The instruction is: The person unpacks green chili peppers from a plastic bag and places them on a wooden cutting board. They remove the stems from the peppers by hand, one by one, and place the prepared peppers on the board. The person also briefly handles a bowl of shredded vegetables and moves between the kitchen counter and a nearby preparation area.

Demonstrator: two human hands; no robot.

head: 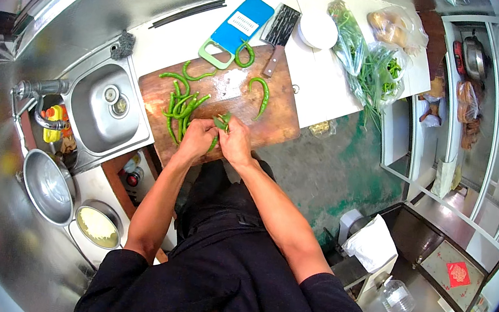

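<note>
My left hand [198,139] and my right hand [235,142] come close together over the near edge of a wooden cutting board [280,107]. Green stem ends and leafy bits [222,122] stick up from between the thumb and fingers of my right hand. A green chili pepper [213,144] shows between the two hands, seemingly pinched in my left fingers, which cover part of it. Beside my left hand lies a loose pile of long green chili peppers [181,107]. A single curved pepper [264,99] rests apart on the board's right side.
Behind the board are a blue grater [255,11] with a curled pepper at its handle, a cleaver [281,26] and a white bowl [318,30]. Bagged greens [349,41] lie farther right. A steel sink [92,119] adjoins on the left, near metal bowls [48,187].
</note>
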